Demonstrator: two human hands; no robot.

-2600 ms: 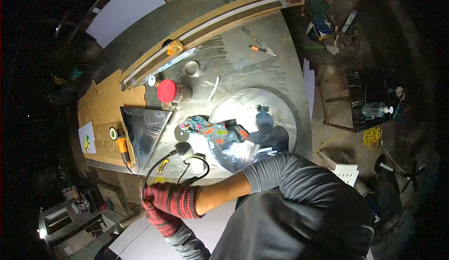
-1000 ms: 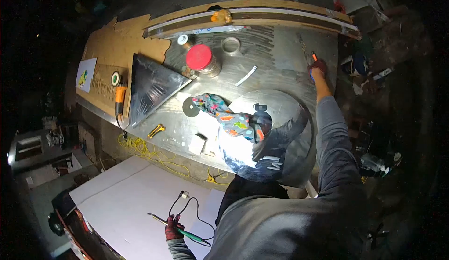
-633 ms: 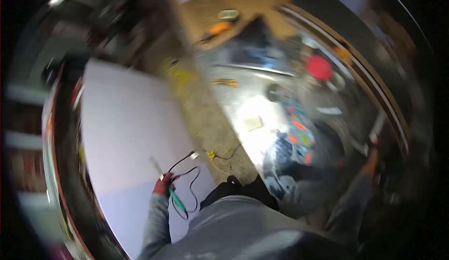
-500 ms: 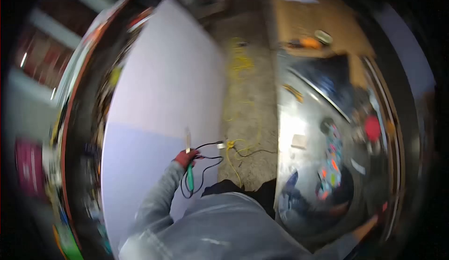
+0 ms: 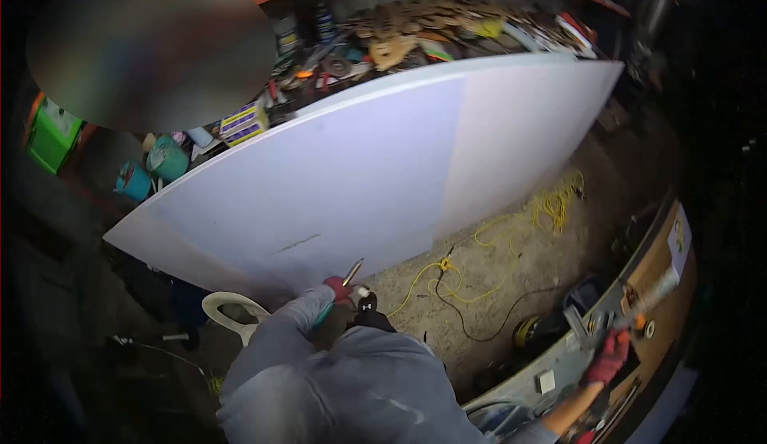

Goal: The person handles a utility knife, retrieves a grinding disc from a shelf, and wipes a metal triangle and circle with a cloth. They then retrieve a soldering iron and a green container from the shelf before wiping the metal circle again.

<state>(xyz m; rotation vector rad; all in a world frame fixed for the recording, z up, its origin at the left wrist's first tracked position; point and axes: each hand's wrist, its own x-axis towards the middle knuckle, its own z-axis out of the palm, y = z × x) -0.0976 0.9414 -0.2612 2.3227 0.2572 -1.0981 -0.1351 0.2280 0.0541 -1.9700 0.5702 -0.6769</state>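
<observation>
My left hand [image 5: 339, 288], in a red glove, is closed round a slim corded tool that looks like a soldering iron [image 5: 354, 270]. Its pale tip points up and to the right, and part of its green handle [image 5: 323, 314] shows below the glove. Close beyond it leans a large white panel [image 5: 343, 164] with a dark scratch-like mark. My right hand [image 5: 611, 354], also red-gloved, reaches over the metal worktop [image 5: 511, 402] with fingers curled. A blurred greyish thing [image 5: 657, 294] extends from those fingers; I cannot tell its kind.
Yellow extension cord [image 5: 551, 204] and a dark cable [image 5: 479, 338] lie across the concrete floor. A white plastic chair [image 5: 228, 307] stands at left. Behind the panel is a shelf crowded with wood offcuts [image 5: 415, 21], a yellow box [image 5: 244, 123] and teal buckets [image 5: 168, 156]. An orange tool [image 5: 640, 322] lies on the bench.
My view has swung, so the panel now stretches across the front. My right hand has come forward over the worktop. The left hand still holds the corded tool, now lower beside the panel.
</observation>
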